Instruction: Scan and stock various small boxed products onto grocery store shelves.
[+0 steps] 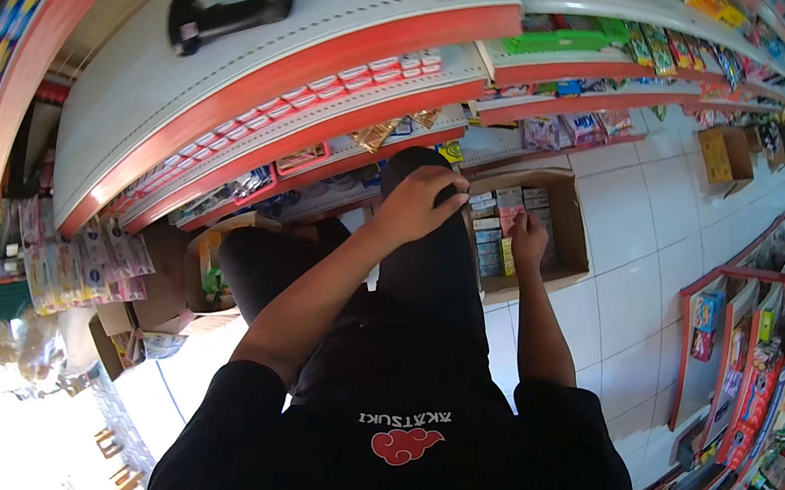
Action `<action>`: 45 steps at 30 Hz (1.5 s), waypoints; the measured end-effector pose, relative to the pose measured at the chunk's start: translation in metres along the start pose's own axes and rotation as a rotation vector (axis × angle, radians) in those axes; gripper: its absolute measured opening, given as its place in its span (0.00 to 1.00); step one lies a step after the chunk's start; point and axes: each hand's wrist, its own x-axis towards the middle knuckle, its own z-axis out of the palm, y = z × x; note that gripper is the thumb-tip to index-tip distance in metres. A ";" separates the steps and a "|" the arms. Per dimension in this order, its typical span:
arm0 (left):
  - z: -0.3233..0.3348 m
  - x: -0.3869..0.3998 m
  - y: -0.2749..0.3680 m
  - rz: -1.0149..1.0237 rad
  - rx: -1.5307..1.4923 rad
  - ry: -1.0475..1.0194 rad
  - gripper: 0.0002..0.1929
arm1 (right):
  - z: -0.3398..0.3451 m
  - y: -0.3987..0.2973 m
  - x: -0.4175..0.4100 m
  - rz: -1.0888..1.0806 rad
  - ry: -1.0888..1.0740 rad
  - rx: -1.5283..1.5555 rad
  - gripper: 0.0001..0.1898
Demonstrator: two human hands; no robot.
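An open cardboard box (577, 228) stands on the floor beside my raised knee. Small cartons (490, 239), mostly white and pale blue with some yellow, fill part of it in rows. My right hand (530, 241) is inside the box with fingers curled, at the edge of a small pink carton (508, 216). Whether the fingers grip that carton or only touch it is unclear. Over the dark trouser knee (411, 162) lies my left hand (419, 204), its thumb and fingers bent and apart, nothing visible between them. Its fingertips are near the box's left side.
Red-edged shelves (391, 29) rise close in front, carrying a black handheld device (229, 15) and rows of red-and-white packs (316, 90). More stocked shelves (748, 366) stand at right. Another carton (723, 158) sits on the white tile floor (626, 276); hanging packets (86, 257) are at left.
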 end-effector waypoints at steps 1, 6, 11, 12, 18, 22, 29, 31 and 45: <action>0.022 0.008 -0.007 -0.010 0.170 -0.024 0.12 | 0.003 0.028 -0.002 0.097 -0.034 -0.234 0.19; 0.077 0.035 -0.030 -0.125 0.656 -0.277 0.15 | 0.045 0.130 0.007 0.215 -0.323 -0.294 0.17; 0.095 0.056 -0.035 -0.078 0.713 -0.201 0.13 | 0.106 0.191 0.032 0.431 -0.349 -0.157 0.26; 0.098 0.059 -0.035 -0.086 0.734 -0.191 0.13 | 0.116 0.201 0.037 0.462 -0.408 -0.255 0.27; 0.110 0.074 -0.033 -0.109 0.803 -0.234 0.11 | 0.177 0.254 0.051 0.603 -0.493 0.006 0.31; 0.112 0.081 -0.032 -0.111 0.795 -0.264 0.10 | 0.192 0.266 0.061 0.341 -0.347 -0.107 0.29; 0.111 0.089 -0.034 -0.119 0.796 -0.257 0.09 | 0.191 0.258 0.077 0.329 -0.533 -0.429 0.28; 0.110 0.090 -0.035 -0.143 0.797 -0.271 0.09 | 0.199 0.258 0.079 0.266 -0.496 -0.466 0.29; 0.103 0.087 -0.039 -0.150 0.780 -0.257 0.10 | 0.194 0.232 0.090 0.552 -0.536 -0.485 0.37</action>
